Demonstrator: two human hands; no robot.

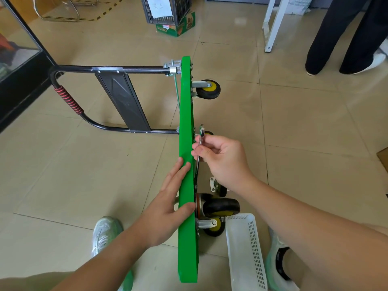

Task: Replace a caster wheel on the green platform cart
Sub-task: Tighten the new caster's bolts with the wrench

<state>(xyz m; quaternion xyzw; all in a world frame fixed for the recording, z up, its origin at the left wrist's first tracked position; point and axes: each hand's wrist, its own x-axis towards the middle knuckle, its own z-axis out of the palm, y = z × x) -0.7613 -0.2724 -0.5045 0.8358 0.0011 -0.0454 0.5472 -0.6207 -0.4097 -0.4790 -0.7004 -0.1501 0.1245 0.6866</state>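
Shop-like room, beige tiled floor [294,122], glass display case [14,45], plastic crate [181,12]

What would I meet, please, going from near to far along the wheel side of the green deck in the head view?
Basket → near casters → right hand pinching the wrench → far wheel.

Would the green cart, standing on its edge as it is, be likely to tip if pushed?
Probably yes: the green cart balances on a narrow edge, and the left hand presses flat against it. Its handle, sticking out sideways, may resist falling that way.
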